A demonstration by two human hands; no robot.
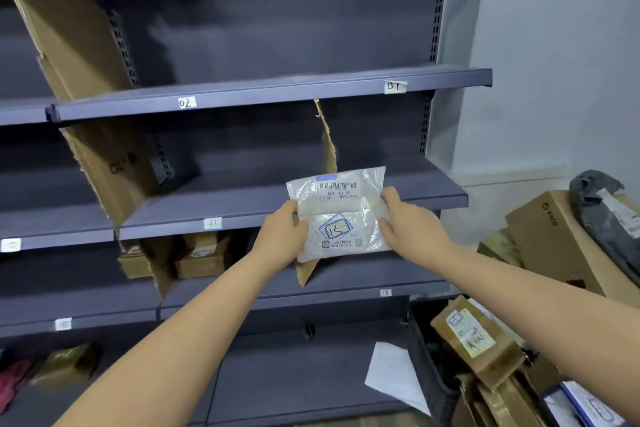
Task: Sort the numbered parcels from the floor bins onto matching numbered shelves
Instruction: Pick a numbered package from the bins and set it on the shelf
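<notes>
I hold a clear plastic parcel (341, 215) marked 13 between both hands, up in front of the grey shelving unit (270, 94). My left hand (282, 236) pinches its left edge with the thumb curled over the front; my right hand (401, 218) grips its right edge the same way. The parcel hangs in the air in front of the shelf edge tagged 11 (212, 224), above the shelf carrying the 13 label (385, 293).

Measured from that 13 label: the bay just above it is bare shelf on the right, bounded on its left by a torn cardboard divider (306, 272) poking out under the parcel. Further left, past the divider, brown cardboard boxes (197, 256) sit deep in the next bay. Up from the label, the shelf with tags 02 (186, 103) and 01 (394, 86) shows open room beneath it, split by another cardboard divider (328, 146).

Below and right of the label, a dark floor bin (427, 371) holds a brown parcel with a handwritten label (474, 336) and more packages (571, 402) stacked against it. Right of the label, well apart, a long cardboard box (554, 239) leans with a grey bag (602, 211) on top. A white sheet (394, 374) lies on the bottom shelf below the label.
</notes>
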